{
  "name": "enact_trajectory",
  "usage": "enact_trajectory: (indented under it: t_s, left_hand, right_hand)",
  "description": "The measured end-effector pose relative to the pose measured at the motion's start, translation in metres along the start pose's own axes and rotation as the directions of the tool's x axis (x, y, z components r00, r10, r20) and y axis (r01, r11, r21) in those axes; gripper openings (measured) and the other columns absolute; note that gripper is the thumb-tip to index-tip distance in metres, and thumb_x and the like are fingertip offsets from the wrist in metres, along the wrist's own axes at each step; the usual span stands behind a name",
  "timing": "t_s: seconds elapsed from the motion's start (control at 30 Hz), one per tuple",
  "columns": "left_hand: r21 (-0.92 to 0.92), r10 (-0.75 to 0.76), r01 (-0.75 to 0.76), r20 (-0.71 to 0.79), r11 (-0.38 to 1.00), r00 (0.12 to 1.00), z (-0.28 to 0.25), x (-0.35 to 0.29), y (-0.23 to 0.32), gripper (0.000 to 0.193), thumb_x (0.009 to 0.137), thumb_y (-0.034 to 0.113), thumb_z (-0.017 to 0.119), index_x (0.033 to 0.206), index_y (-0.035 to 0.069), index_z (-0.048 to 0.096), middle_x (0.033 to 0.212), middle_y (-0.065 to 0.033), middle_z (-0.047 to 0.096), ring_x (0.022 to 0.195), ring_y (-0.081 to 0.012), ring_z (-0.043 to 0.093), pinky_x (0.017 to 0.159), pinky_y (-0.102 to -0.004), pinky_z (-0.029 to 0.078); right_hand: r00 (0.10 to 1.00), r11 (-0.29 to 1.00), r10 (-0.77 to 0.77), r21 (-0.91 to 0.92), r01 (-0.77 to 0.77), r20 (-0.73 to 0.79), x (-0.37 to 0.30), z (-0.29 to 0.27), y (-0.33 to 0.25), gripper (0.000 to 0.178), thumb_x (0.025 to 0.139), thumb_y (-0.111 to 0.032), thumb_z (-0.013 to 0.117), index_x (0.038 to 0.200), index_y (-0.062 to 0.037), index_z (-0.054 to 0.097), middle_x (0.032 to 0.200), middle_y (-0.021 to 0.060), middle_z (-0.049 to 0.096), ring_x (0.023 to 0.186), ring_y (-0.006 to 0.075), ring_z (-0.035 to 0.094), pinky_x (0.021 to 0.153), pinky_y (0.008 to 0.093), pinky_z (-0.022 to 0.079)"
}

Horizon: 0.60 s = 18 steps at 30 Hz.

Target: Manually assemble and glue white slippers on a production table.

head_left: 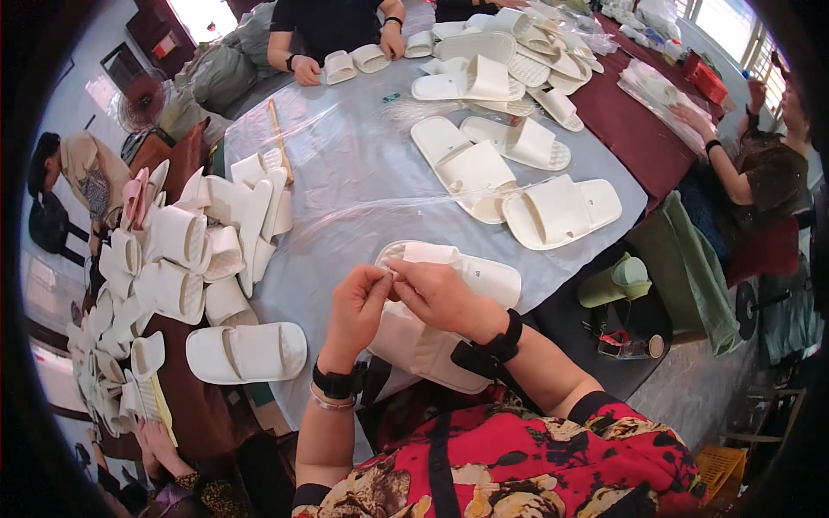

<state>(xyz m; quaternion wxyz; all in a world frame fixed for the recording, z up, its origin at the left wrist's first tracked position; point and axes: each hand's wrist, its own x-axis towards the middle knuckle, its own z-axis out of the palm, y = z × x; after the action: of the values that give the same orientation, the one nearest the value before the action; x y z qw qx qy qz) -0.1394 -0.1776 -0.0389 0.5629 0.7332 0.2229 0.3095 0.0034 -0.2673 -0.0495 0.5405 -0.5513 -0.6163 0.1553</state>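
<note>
My left hand (355,304) and my right hand (449,295) meet with thumbs and forefingers pinched together. Whatever lies between the fingertips is too small to make out. Just behind and under the hands is a white slipper (494,278) lying on the table, its strap partly covered by my right hand. Closer to my body rests a second white slipper (440,356), which my hands and right wrist partly hide. A single white slipper (268,352) sits at the near left table edge.
White slippers (177,259) are heaped on the left. Others (484,78) pile up at the far right, with a few larger ones (561,211) in front. Clear film covers the grey tabletop (337,164). A green cup (617,281) stands right. Co-workers sit around, one handling slippers (354,62) opposite.
</note>
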Motion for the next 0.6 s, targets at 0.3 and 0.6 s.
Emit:
enact_trajectory:
  t_s: [0.3, 0.6]
  left_hand:
    - [0.172, -0.025, 0.043, -0.11, 0.984, 0.994, -0.002, -0.018, 0.016, 0.006, 0.087, 0.005, 0.063, 0.089, 0.0, 0.064, 0.079, -0.0069, 0.064, 0.066, -0.0128, 0.061, 0.062, -0.0241, 0.048]
    - [0.405, 0.149, -0.119, -0.044, 0.906, 0.988, 0.0, -0.023, 0.03, 0.009, 0.082, 0.002, 0.067, 0.09, -0.001, 0.067, 0.08, -0.0097, 0.063, 0.069, -0.0161, 0.061, 0.062, -0.0264, 0.048]
  right_hand:
    - [0.981, 0.983, -0.18, -0.053, 0.176, -0.076, -0.011, -0.002, 0.01, 0.01, 0.082, 0.001, 0.063, 0.092, 0.0007, 0.061, 0.07, 0.0141, 0.057, 0.061, 0.0292, 0.057, 0.055, 0.0366, 0.045]
    - [0.977, 0.983, -0.178, -0.054, 0.173, -0.116, -0.018, -0.008, 0.0, 0.012, 0.081, -0.002, 0.064, 0.092, -0.0001, 0.06, 0.073, 0.0144, 0.061, 0.063, 0.0309, 0.06, 0.054, 0.0386, 0.047]
